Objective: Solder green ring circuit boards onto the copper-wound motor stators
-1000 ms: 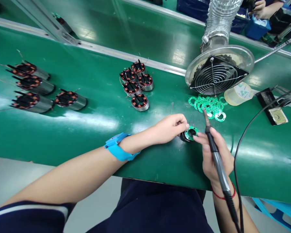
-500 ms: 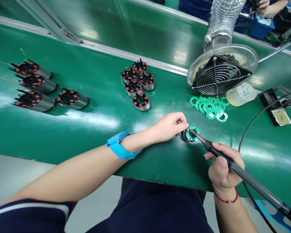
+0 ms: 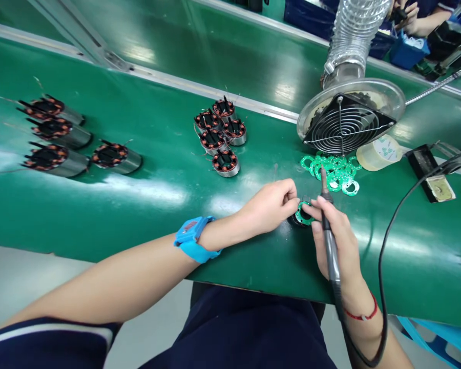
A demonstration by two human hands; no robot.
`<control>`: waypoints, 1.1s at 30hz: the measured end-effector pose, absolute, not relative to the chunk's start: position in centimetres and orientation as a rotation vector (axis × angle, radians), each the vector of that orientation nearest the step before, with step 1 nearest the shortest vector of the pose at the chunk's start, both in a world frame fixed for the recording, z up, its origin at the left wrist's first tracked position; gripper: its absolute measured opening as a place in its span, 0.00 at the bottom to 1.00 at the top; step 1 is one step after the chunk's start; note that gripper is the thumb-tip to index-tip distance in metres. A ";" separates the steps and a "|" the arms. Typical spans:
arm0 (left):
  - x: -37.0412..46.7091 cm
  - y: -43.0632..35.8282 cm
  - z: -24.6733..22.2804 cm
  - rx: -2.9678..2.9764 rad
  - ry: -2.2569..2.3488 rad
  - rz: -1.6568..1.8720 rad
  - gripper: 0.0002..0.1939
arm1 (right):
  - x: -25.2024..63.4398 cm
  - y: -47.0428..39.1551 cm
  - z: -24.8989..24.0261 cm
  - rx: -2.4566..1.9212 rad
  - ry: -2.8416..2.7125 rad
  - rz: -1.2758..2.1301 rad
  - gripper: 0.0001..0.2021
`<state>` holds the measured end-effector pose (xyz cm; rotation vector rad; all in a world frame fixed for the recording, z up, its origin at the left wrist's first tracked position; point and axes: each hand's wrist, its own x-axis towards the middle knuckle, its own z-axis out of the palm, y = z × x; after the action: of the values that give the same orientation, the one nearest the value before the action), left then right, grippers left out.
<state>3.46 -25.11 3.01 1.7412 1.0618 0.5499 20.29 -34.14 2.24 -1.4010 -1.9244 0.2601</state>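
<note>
On the near side of the fan [image 3: 341,125], a green ring [image 3: 300,217] sits on a motor part [image 3: 294,222]. The left hand [image 3: 267,206] pinches beside it, contents hidden; the right hand [image 3: 344,246], gripping a soldering iron [image 3: 332,256], should keep the tip clear.

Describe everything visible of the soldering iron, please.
The soldering iron is slim, with a thin brownish metal-looking tip and a black and grey handle. It lies in the right hand, tip pointing away from the person, over the green rings in this view; contact with them cannot be told. From its near end a black cord loops up to the right.
</note>
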 end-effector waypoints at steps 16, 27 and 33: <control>3.3 -25.1 2.8 1.638 1.069 0.539 0.08 | 20.9 -36.7 2.4 -1.398 -1.347 0.327 0.09; 3.3 -25.0 2.9 1.696 1.061 0.540 0.08 | 20.6 -34.8 2.3 -1.425 -1.686 0.358 0.23; 3.0 -24.4 2.6 1.602 1.009 0.491 0.07 | 20.6 -33.6 2.3 -1.455 -2.102 0.424 0.28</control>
<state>2.95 -24.42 2.58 1.6020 1.0089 0.4906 20.58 -33.60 2.31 -1.4554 -2.1022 0.4237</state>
